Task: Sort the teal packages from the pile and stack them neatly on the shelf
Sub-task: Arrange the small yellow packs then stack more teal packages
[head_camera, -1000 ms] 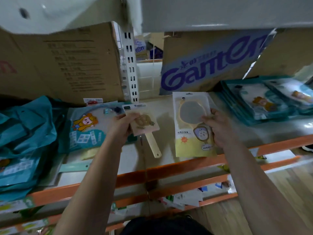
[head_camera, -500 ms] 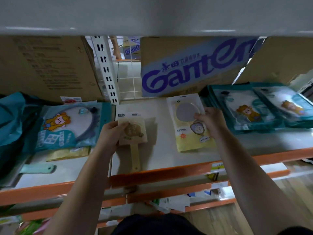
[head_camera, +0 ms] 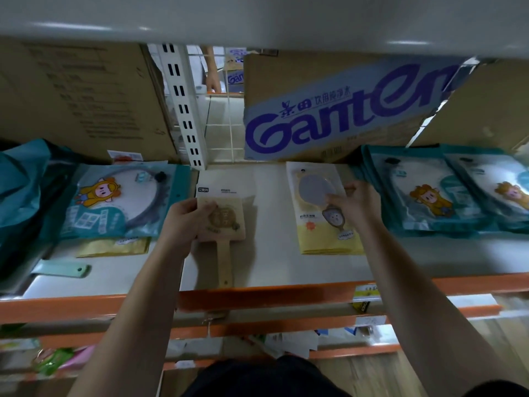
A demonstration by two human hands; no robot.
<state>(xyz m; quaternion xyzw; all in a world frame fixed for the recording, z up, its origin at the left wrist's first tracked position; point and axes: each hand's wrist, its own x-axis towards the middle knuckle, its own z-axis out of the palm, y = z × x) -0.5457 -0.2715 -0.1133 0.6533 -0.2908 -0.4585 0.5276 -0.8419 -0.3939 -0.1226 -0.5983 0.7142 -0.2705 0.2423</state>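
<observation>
On the shelf (head_camera: 272,265), mid section: left hand (head_camera: 186,222) has fingers curled round a wooden paddle pkg (head_camera: 229,224), right hand (head_camera: 355,204) pinches the yellow pkg (head_camera: 320,233) lying flat. Teal packages (head_camera: 423,196) stacked far right, another teal pkg (head_camera: 114,202) sits at left.

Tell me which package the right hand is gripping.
The pale yellow package with the round disc: the right hand grips its edge. The left hand grips the beige handled package.
</observation>
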